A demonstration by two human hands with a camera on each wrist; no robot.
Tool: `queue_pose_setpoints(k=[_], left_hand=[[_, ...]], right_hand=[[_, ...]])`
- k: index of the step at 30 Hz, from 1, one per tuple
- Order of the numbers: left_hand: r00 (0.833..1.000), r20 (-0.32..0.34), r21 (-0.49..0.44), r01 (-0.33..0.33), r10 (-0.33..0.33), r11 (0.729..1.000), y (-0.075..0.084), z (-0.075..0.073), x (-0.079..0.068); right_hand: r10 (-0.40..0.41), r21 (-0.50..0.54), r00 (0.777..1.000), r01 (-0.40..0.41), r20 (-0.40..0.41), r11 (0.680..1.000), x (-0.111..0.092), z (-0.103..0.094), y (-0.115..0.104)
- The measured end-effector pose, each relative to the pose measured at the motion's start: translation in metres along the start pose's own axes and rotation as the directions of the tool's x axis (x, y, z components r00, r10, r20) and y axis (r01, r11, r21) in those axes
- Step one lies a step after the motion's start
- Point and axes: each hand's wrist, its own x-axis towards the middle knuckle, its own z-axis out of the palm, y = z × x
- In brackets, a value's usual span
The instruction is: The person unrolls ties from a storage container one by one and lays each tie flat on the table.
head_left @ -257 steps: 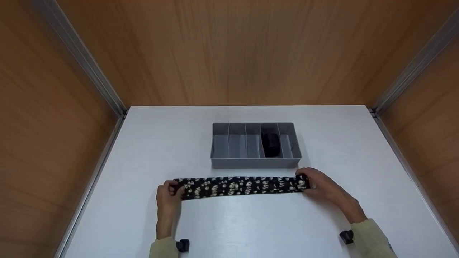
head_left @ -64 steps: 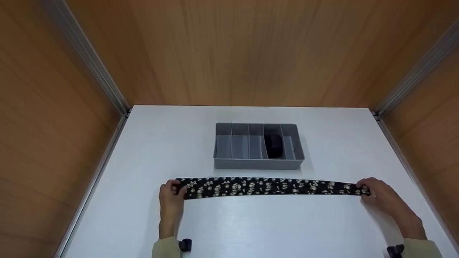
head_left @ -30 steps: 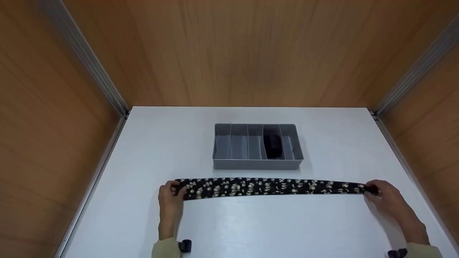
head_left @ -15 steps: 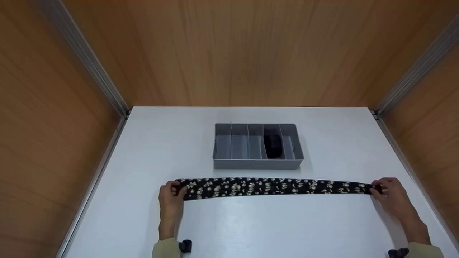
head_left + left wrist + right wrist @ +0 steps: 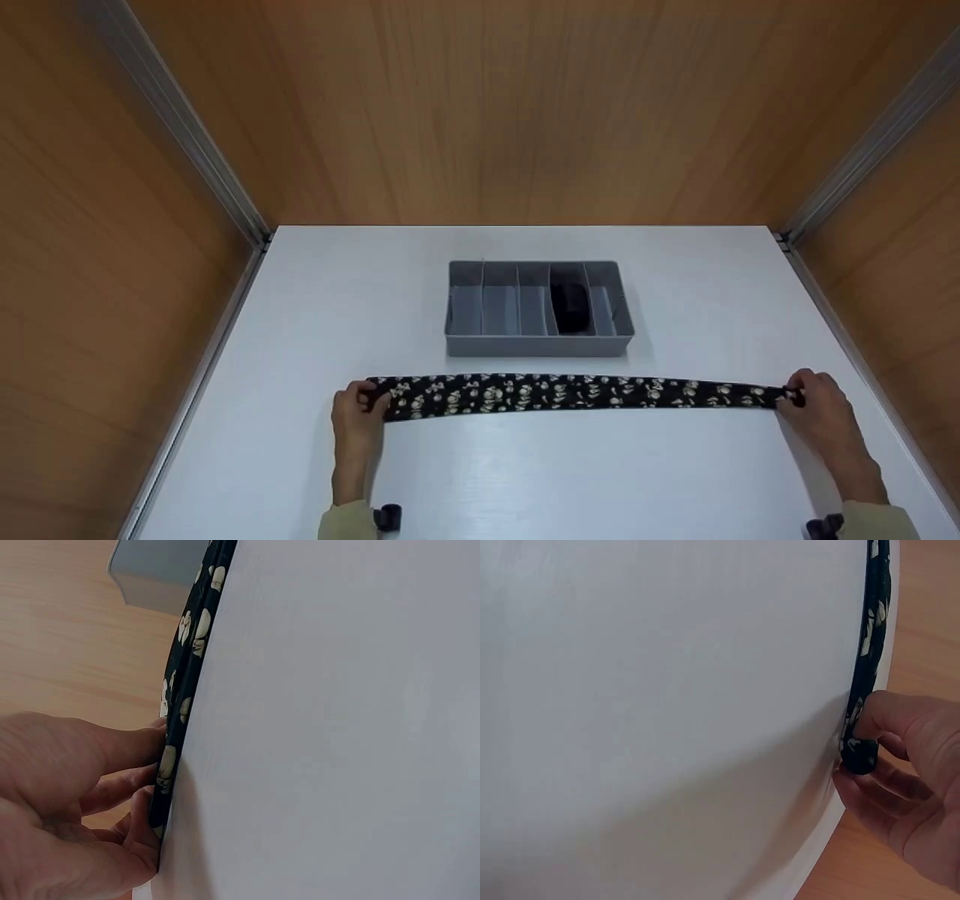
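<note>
A long black cloth strip (image 5: 555, 391) with a pale floral pattern lies nearly straight across the white table, wider at the left and tapering rightward, like a necktie. My left hand (image 5: 357, 420) pinches its left end between thumb and fingers. Layered folded edges of the strip (image 5: 187, 682) show beside that hand in the left wrist view. At the narrow end, my right hand (image 5: 825, 420) pinches the cloth. From the right wrist, a rounded tip of the strip (image 5: 859, 756) sits between thumb and fingers. The fingers hide parts of both ends.
A grey divided tray (image 5: 536, 346) stands just behind the strip, with several compartments. One compartment, second from the right, holds a dark rolled-looking bundle (image 5: 571, 307). Wood-grain panels (image 5: 480, 112) wall the table at the back and both sides.
Over the earlier frames my right hand has moved far rightward, and the strip stretches much longer. In the last second it shifted slightly right along the end. The left hand stayed put.
</note>
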Motion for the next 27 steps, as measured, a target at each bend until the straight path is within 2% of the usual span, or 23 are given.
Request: queue_pose_setpoints(k=[9, 15, 23, 27], left_hand=[[1.000, 0.010, -0.007, 0.004, -0.003, 1.000, -0.001, 0.000, 0.001], [1.000, 0.004, -0.005, -0.016, 0.016, 1.000, 0.000, -0.002, 0.000], [1.000, 0.002, -0.003, 0.002, -0.002, 1.000, 0.001, -0.002, -0.001], [1.000, 0.001, -0.007, 0.000, 0.000, 1.000, 0.002, -0.002, -0.001]], right_hand=[[0.060, -0.003, 0.998, -0.060, -0.001, 0.998, 0.001, 0.001, 0.004], [0.021, -0.038, 0.999, -0.023, -0.035, 0.999, 0.002, 0.003, 0.006], [-0.086, -0.132, 0.991, 0.072, -0.102, 0.989, 0.003, 0.007, 0.010], [-0.062, -0.124, 0.992, 0.048, -0.112, 0.991, 0.000, 0.006, 0.014]])
